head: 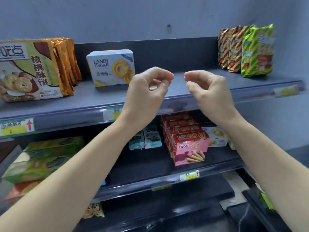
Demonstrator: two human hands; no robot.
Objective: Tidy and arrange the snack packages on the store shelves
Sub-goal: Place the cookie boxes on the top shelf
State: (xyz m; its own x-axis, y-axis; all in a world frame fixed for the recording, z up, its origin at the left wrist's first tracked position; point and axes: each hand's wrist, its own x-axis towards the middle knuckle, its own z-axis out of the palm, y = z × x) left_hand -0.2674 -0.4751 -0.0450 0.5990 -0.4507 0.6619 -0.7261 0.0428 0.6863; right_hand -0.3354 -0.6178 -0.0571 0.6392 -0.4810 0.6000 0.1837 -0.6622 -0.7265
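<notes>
Both grips are raised in front of the top shelf (103, 97), and I see nothing in either. Left grip (148, 84) is clenched, fingers curled in with the thumb meeting the fingertips. Right grip (207, 87) mirrors it, and the two are near each other but apart. Just left of the left grip, a white cookie box (111, 68) stands on the top shelf, front toward me and slightly turned. Orange bags (33, 69) stand in a row at the shelf's left end, well apart from the striped bags (245, 49) upright at its right end. On the lower shelf (150, 161), pink boxes (189, 141) sit in a row running back, with teal packs (145, 138) just to their left and a pale box (215, 136) to their right. Green boxes (45, 158) are stacked at far left, blurred.
</notes>
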